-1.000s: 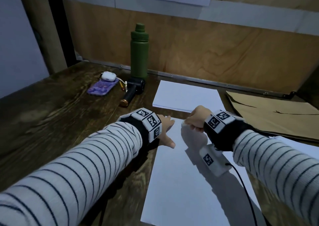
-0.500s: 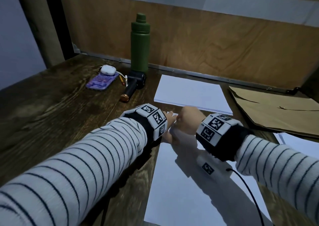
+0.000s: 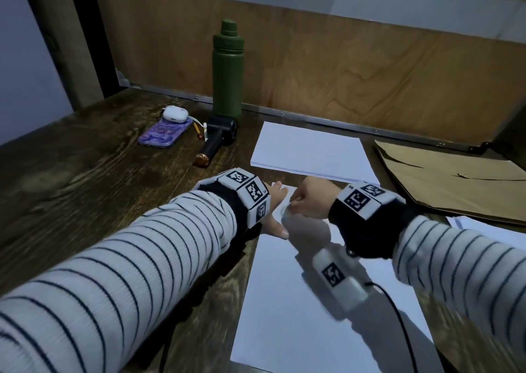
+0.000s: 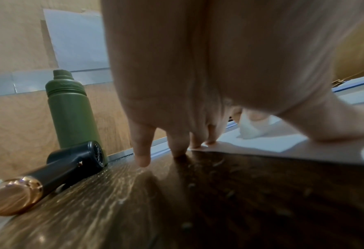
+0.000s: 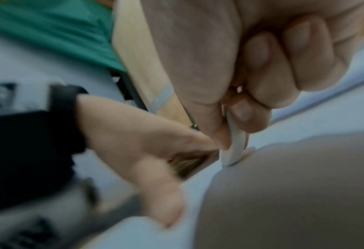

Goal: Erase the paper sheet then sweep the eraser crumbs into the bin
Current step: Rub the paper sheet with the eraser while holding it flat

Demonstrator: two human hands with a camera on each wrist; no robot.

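Note:
A white paper sheet [image 3: 299, 315] lies on the dark wooden table [image 3: 85, 179] in front of me. My left hand [image 3: 274, 210] lies flat with straight fingers on the sheet's top left corner, some fingertips [image 4: 142, 158] on the wood. My right hand [image 3: 308, 202] pinches a white eraser [image 5: 235, 148] between thumb and fingers, its tip touching the sheet near the top edge, right beside the left hand. The eraser [image 4: 249, 128] shows behind the left thumb. Small crumbs [image 4: 219, 163] lie on the wood by the sheet's edge. No bin is in view.
A stack of white paper [image 3: 310, 150] lies just beyond the hands. A brown paper bag [image 3: 455, 176] lies at right. A green bottle [image 3: 227, 71], a black handheld device [image 3: 216, 139], a purple phone [image 3: 163, 133] with a white earbud case [image 3: 175, 113] stand at back left.
My right hand with the eraser has slid left along the sheet's top edge toward the left hand. The left hand has stayed pressing the corner.

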